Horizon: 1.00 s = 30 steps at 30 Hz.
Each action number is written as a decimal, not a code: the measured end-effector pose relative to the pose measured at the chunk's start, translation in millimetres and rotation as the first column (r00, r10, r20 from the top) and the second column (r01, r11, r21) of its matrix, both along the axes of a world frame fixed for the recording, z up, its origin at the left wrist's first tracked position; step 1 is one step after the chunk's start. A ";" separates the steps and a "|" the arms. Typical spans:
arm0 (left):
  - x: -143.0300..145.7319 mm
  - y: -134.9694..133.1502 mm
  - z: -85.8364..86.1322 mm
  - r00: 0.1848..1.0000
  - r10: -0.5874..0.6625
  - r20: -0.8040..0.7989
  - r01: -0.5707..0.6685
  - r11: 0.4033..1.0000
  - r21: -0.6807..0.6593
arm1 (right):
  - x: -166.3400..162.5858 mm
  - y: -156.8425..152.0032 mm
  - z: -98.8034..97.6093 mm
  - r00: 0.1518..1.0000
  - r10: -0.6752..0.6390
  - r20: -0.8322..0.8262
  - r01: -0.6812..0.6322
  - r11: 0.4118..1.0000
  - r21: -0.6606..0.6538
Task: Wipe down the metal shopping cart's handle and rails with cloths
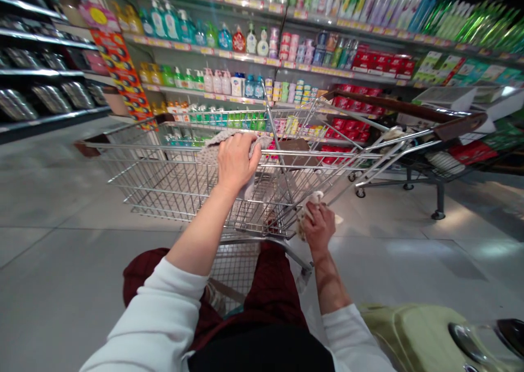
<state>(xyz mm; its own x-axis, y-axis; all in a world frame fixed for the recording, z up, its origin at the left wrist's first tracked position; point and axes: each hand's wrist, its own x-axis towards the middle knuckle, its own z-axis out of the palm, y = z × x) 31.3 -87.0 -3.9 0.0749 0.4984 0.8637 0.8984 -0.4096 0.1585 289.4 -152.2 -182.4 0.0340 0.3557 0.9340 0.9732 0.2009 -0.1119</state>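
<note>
A wire shopping cart (164, 181) stands sideways right in front of me. My left hand (237, 162) is closed over a greyish textured cloth (213, 153), which drapes across the cart's near top rail. Lower down and to the right, my right hand (319, 225) grips a bunched pale rag (303, 219) against the cart's lower right corner. The cart's brown handle (393, 106) rises at the right, beyond my right hand. Palm sides and most fingertips of both hands are hidden.
Shelves of pump bottles (170, 20) and boxes run behind the cart. Another cart frame (438, 197) with goods is at the right. A pale green bag-like object (409, 334) sits at the lower right. Metal containers (49, 96) fill a rack at the left.
</note>
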 end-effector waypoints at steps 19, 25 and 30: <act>17.4 -15.9 -9.4 0.968 -0.144 0.206 0.109 0.979 0.171 | -82.3 43.6 200.2 0.999 -0.013 0.042 0.022 0.973 -0.228; 31.4 -11.7 -45.8 0.995 -0.079 0.059 0.072 0.992 0.105 | -82.8 42.4 202.0 0.999 -0.028 0.040 0.036 0.974 -0.222; 23.0 -8.2 -90.6 0.990 -0.025 -0.142 0.016 0.998 -0.061 | -82.2 43.6 199.3 0.999 -0.015 0.039 0.023 0.977 -0.211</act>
<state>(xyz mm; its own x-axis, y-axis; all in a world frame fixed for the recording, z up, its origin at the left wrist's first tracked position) 54.4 -95.2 -94.5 0.2057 0.5460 0.8122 0.9052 -0.4216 0.0541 207.2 -108.6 16.9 0.0098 0.5445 0.8387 0.9808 0.1580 -0.1140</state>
